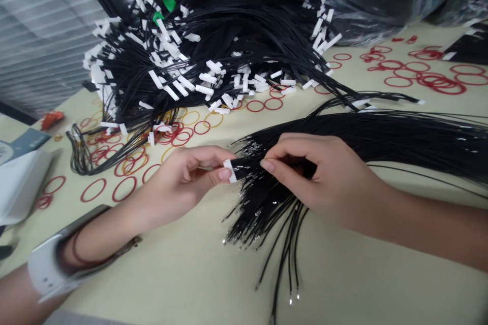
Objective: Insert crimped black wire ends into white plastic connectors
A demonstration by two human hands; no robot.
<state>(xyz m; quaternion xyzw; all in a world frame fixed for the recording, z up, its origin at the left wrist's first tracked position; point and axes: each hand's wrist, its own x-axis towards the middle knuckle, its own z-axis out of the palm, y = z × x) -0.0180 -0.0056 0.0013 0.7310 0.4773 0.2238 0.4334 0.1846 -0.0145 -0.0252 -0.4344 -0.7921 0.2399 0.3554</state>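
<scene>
My left hand (183,183) pinches a white connector (230,170) between thumb and fingers. My right hand (320,177) is clamped on the short run of black wires coming out of it, just beside the left, hands not touching. Those wires sit at the end of a loose bundle (381,132) lying across the table (198,274), bare metal tips (259,208) fanned out under my right hand. Farther off: a big wire pile (213,25) with white connectors, red rubber bands (398,82), and a plastic bag (366,0).
</scene>
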